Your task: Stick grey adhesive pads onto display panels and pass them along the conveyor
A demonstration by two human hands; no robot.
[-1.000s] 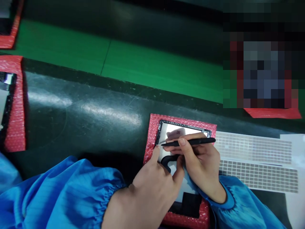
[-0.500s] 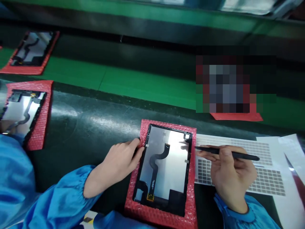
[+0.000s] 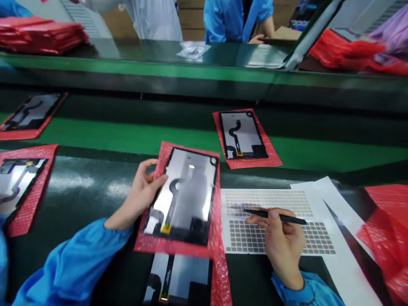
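At far left we note a screen (image 3: 14, 185) lying on red wrap (image 3: 35, 204). Next, we see the left hand (image 3: 138, 195) in a narrow grip, thumb over the left edge of a red bubble sheet (image 3: 178, 245), fingers partly hidden. On that sheet, near mid-view, lies the held screen (image 3: 191, 199); its long axis runs away from us, far end leaning slightly right, gold connector (image 3: 166, 228) at the near end. It overlaps a second screen (image 3: 188, 270). Farther right, we find tweezers (image 3: 295, 219) over a gridded sheet (image 3: 242, 240), long axis crosswise, tip pointing left. The right hand (image 3: 285, 238) pinches them between thumb and fingers; we cannot tell whether the tips meet.
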